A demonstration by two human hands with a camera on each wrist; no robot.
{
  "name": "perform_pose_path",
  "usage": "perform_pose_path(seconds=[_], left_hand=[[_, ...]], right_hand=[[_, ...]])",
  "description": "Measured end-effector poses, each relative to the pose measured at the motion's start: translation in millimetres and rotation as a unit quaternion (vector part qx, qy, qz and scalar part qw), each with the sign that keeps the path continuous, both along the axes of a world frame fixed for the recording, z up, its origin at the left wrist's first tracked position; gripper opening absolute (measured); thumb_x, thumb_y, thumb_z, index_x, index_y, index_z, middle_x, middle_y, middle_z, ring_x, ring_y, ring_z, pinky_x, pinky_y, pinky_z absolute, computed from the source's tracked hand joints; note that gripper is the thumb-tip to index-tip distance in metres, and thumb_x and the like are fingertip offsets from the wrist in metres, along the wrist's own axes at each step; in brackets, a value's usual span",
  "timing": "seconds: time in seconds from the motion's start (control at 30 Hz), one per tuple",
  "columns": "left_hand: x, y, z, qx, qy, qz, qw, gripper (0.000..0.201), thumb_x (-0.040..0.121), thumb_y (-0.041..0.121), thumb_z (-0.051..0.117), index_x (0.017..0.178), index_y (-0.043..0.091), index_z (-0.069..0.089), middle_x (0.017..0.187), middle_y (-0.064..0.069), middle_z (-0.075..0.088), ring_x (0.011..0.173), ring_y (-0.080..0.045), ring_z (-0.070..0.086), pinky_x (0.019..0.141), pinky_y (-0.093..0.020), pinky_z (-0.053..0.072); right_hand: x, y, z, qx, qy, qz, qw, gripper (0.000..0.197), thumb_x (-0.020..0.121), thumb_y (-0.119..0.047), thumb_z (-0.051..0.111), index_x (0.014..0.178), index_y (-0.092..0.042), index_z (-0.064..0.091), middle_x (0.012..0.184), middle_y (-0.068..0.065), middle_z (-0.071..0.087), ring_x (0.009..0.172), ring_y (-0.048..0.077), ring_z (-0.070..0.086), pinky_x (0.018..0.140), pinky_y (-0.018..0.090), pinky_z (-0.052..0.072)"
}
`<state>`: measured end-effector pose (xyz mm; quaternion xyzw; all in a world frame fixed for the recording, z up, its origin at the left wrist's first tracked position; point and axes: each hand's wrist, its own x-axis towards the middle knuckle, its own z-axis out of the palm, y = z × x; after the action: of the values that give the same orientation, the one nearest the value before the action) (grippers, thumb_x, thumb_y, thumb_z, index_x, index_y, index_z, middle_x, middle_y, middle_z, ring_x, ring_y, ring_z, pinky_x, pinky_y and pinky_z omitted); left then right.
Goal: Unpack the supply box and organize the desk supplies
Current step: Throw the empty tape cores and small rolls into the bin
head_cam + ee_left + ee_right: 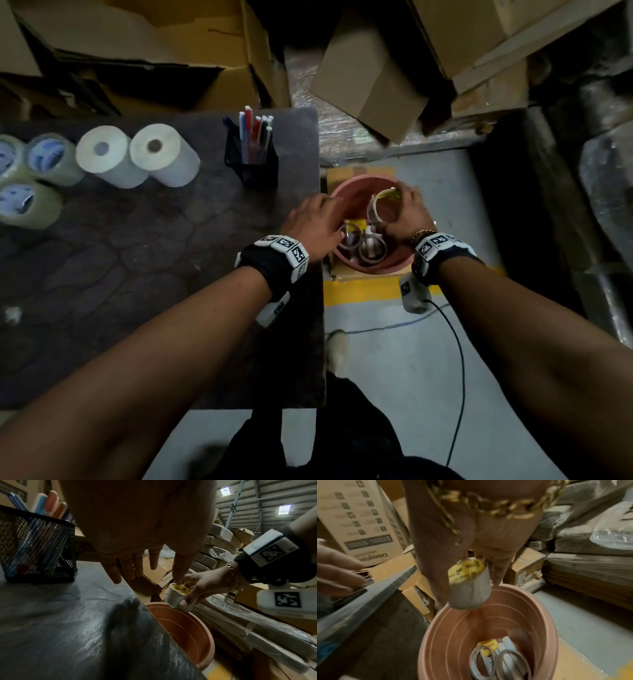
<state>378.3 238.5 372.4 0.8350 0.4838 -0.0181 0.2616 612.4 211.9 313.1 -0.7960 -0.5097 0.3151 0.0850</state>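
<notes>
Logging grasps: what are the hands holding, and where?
Right hand grips a tape roll by its outer wall, above the tub. Left hand holds nothing.

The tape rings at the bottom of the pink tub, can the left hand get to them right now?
Probably yes. The left hand is open at the tub's rim, and the tape rings lie uncovered below. The right hand holds its roll higher up on the far side, so it hardly blocks.

Warehouse storeroom, judging by stacked cardboard cartons (370, 78) crowding a dark worktop (137, 274), plastic-wrapped bundles (257, 631) piled at the side, painted grey concrete floor (394, 377) with yellow marking (356, 291), corrugated metal roof (267, 500) with skylights overhead.
</notes>
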Motion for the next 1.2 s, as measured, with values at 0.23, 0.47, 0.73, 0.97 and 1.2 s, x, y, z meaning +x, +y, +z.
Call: perform_pose_path(seconds=[0.23, 0.47, 0.73, 0.97, 1.2], left_hand=[[-20.6, -14.9, -3.2, 0.008, 0.010, 0.011, 1.000, 0.071, 0.080, 0.041, 0.063, 0.143, 0.026, 0.035, 0.142, -0.005, 0.039, 0.129, -0.029, 0.040, 0.102, -0.041, 0.037], [-51.1, -33.3, 12.1, 0.006, 0.005, 0.027, 1.000, 0.071, 0.082, 0.043, 0.061, 0.145, 0.025, 0.032, 0.146, -0.006, 0.035, 0.132, -0.030, 0.036, 0.106, -0.043, 0.036], [-133.6, -50.1, 50.4, 0.034, -0.025, 0.092, 0.995, 0.067, 0.085, 0.041, 0.062, 0.144, 0.026, 0.034, 0.146, -0.001, 0.034, 0.134, -0.025, 0.035, 0.106, -0.043, 0.033], [-279.3, -67.0, 67.4, 0.066, -0.012, 0.153, 0.986, 0.070, 0.086, 0.044, 0.061, 0.147, 0.027, 0.031, 0.148, -0.003, 0.033, 0.136, -0.024, 0.031, 0.107, -0.042, 0.029], [-450.4, -90.5, 86.5, 0.075, 0.007, 0.183, 0.980, 0.070, 0.089, 0.045, 0.056, 0.149, 0.027, 0.026, 0.158, -0.002, 0.019, 0.144, -0.023, 0.021, 0.113, -0.044, 0.022]], right_hand=[[8.7, -27.0, -0.6, -0.031, -0.007, -0.026, 0.999, 0.090, 0.082, -0.024, 0.069, 0.155, -0.017, 0.018, 0.157, 0.020, 0.021, 0.132, 0.042, 0.045, 0.109, 0.045, 0.041], [-18.0, -67.6, 22.9, 0.001, 0.010, -0.030, 0.999, 0.072, 0.079, -0.022, 0.068, 0.145, -0.014, 0.038, 0.144, 0.021, 0.041, 0.129, 0.040, 0.047, 0.108, 0.043, 0.041], [-124.5, -54.5, 76.9, 0.114, 0.044, 0.033, 0.992, 0.046, 0.083, -0.021, 0.069, 0.126, -0.011, 0.053, 0.124, 0.016, 0.054, 0.109, 0.037, 0.057, 0.094, 0.046, 0.047], [-278.6, -52.6, 97.0, 0.143, 0.075, 0.131, 0.978, 0.047, 0.082, -0.013, 0.071, 0.127, -0.015, 0.056, 0.121, 0.007, 0.055, 0.099, 0.024, 0.061, 0.087, 0.029, 0.047], [-428.9, -58.1, 109.5, 0.115, 0.055, 0.161, 0.979, 0.061, 0.085, -0.019, 0.070, 0.141, -0.010, 0.045, 0.141, 0.014, 0.046, 0.131, 0.029, 0.046, 0.107, 0.032, 0.034]])
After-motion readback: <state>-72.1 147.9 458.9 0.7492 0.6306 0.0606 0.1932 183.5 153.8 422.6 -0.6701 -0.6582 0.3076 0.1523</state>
